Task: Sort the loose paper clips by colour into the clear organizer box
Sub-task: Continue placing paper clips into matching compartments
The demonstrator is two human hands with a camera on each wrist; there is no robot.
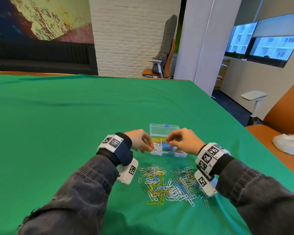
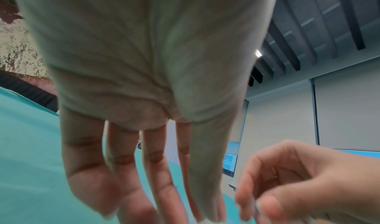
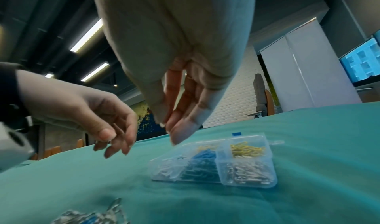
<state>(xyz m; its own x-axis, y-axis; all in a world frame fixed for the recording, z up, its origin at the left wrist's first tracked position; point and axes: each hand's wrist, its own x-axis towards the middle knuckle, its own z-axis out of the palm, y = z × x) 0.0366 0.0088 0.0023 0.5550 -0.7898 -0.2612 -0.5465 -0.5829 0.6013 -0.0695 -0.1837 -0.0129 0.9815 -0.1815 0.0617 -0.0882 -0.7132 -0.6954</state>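
Note:
The clear organizer box (image 1: 166,154) stands on the green cloth with its lid raised at the back. Its compartments hold yellow clips (image 3: 246,151), blue clips (image 3: 203,156) and white clips (image 3: 246,170). My left hand (image 1: 150,147) hovers over the box's left end with its fingers (image 2: 133,195) relaxed and pointing down, holding nothing. My right hand (image 1: 170,144) is above the middle of the box, thumb drawn close to the fingertips (image 3: 179,136); I cannot make out a clip between them. The loose mixed clips (image 1: 168,184) lie in a pile in front of the box, between my wrists.
The green cloth (image 1: 75,124) stretches far to the left and back. Its right edge (image 1: 227,119) drops off toward an orange seat with a white plastic bag (image 1: 290,143). An office chair (image 1: 161,65) stands beyond the far edge.

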